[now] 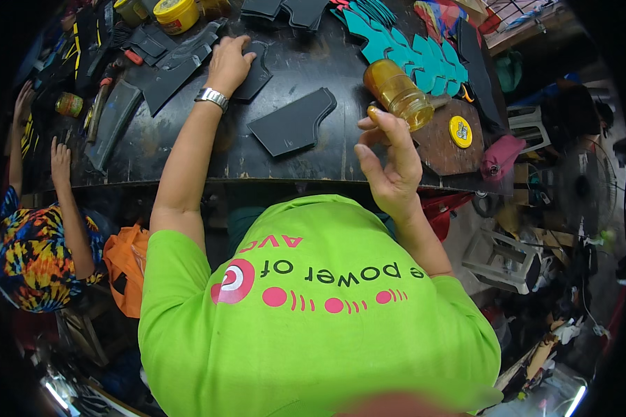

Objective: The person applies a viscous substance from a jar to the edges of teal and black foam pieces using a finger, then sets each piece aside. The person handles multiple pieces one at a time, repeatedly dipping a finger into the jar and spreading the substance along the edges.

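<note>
My left hand [231, 66], with a metal watch at its wrist, rests over dark flat pieces at the far left of the table, fingers apart. Under and beside it are a notched black cut piece [257, 76] and a long black piece [177, 80]. Another black cut piece [292, 124] lies alone in front of me. My right hand [393, 156] hovers over the near table edge, fingers bent and apart, holding nothing. Amber, sticky-looking stuff coats one fingertip. Just beyond stands or lies a see-through amber-stained jar [398, 94]; I cannot tell which.
A yellow lid [460, 132] lies on a brown wooden board [442, 149]. Teal cut pieces [424, 59] overlap at the far right. At the left are a hammer [99, 104], a yellow tub [175, 15] and another person's hand [60, 160] near the table edge.
</note>
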Demonstrator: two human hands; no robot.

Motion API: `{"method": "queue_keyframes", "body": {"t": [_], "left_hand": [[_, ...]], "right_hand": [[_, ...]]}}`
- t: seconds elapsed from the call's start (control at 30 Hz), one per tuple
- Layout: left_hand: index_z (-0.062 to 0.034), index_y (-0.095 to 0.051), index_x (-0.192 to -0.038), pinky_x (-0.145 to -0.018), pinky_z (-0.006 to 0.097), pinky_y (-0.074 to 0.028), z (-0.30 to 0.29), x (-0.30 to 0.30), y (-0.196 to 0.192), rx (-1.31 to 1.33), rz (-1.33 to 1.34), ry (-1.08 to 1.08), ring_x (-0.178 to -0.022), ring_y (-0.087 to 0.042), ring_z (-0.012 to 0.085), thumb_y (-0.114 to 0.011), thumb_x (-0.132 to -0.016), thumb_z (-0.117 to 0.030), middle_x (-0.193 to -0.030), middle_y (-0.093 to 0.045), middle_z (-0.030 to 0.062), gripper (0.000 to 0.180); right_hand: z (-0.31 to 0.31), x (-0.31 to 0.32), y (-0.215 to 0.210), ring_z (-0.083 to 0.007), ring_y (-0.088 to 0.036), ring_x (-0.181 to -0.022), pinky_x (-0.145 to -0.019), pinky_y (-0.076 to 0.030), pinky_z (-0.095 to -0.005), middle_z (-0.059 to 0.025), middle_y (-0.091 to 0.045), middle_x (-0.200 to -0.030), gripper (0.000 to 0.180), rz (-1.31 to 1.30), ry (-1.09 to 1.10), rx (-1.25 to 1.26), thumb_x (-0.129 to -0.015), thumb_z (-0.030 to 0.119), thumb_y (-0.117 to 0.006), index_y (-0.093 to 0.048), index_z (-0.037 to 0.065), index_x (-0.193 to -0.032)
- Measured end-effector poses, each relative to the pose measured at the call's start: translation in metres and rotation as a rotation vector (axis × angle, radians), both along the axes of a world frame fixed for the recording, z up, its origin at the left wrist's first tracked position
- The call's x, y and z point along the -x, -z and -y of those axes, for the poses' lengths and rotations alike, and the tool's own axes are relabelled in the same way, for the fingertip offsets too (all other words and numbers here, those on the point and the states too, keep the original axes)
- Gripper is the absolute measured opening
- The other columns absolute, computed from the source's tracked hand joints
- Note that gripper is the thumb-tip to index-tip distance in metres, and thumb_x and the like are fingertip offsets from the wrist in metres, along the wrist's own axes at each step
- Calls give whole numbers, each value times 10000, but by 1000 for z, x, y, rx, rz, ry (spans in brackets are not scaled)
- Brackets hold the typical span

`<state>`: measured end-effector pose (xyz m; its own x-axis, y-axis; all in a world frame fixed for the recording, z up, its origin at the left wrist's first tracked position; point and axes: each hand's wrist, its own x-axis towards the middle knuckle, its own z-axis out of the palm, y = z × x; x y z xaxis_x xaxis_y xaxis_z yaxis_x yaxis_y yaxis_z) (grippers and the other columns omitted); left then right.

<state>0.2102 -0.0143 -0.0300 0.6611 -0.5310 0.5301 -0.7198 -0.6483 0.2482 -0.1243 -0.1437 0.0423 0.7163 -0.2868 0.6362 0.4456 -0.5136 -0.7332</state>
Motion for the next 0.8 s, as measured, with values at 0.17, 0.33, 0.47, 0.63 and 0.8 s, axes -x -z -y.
{"method": "queue_keyframes", "body": {"t": [0.17, 0.33, 0.47, 0.63, 0.8], "left_hand": [[-106, -665, -1235, -883, 440, -515, 4, 82, -31, 26, -44, 260, -969, -660, 325, -750, -859, -345, -1150, -658, 114, 454], [-56, -658, -1234, -851, 426, -514, -9, 150, -37, -159, -239, 321, -981, -652, 338, -795, -799, -388, -1117, -653, 121, 564], [-43, -661, -1201, -855, 430, -508, -12, 157, -32, -22, -227, 337, -990, -643, 337, -817, -780, -324, -1094, -655, 116, 530], [-13, -668, -1145, -831, 358, -525, -10, 156, -38, 208, -375, 410, -932, -679, 239, -820, -809, -225, -1027, -695, 91, 425], [29, -672, -1104, -773, 266, -546, -11, 153, -66, 435, -1067, 642, -863, -668, 120, -787, -871, -212, -957, -726, 57, 354]], "right_hand": [[15, 6, 0, -132, -590, -931, -830, -493, -266, -92, -621, -1166, 580, -21, 72, -126, -854, -113, -641, -524, 33, -1403], [15, 1, 6, -100, -580, -875, -781, -508, -244, -109, -604, -1192, 629, -46, 48, -127, -921, -105, -578, -392, 32, -1506], [7, -1, 8, -110, -586, -985, -866, -494, -254, -74, -605, -1139, 659, -121, 26, -277, -886, -97, -613, -417, 50, -1499], [10, -4, 4, -113, -591, -962, -836, -496, -250, -77, -606, -1130, 631, -151, 46, -231, -872, -106, -609, -477, 62, -1466], [18, -8, -4, -145, -595, -946, -788, -486, -255, -73, -584, -1149, 538, -111, 113, -38, -834, -135, -600, -610, 55, -1337]]}}
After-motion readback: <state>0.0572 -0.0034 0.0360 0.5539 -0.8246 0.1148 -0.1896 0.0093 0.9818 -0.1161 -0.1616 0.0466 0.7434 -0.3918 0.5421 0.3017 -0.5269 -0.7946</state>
